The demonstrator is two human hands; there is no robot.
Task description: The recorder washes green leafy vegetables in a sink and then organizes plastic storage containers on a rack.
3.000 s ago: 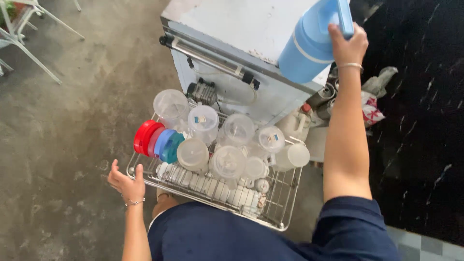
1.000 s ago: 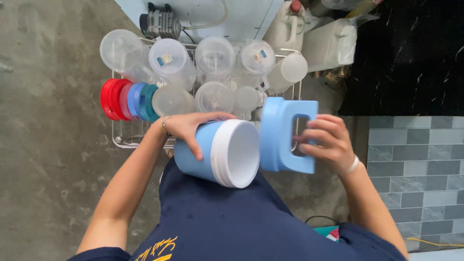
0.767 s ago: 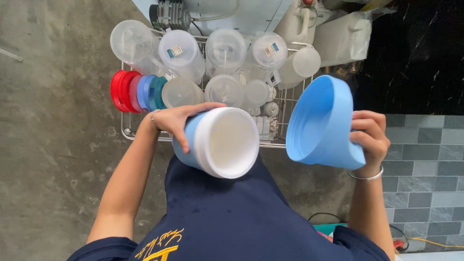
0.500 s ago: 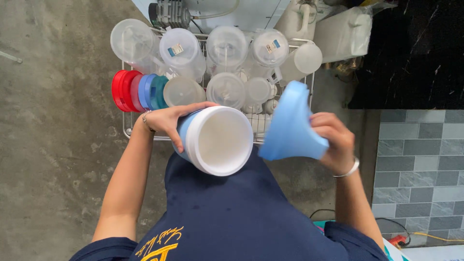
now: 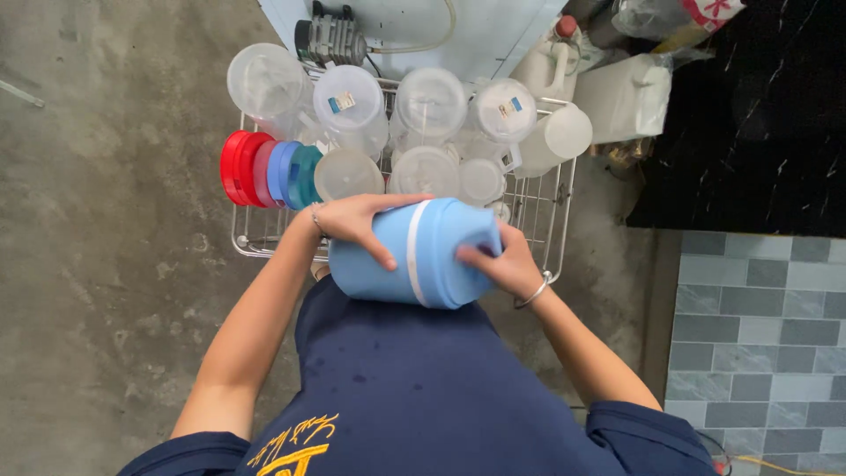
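The person is gripping a blue jug (image 5: 414, 254) just in front of the wire rack (image 5: 555, 220), left hand (image 5: 357, 225) spread over its body, right hand (image 5: 498, 264) pressing the lid end. The lid is possibly only part-seated; wet surfaces could let it slip onto the rack's clear containers (image 5: 423, 106).

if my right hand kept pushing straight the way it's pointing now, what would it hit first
The right hand points leftward, already pressed on the blue lid. Straight on lies the blue jug body, then probably the left hand.
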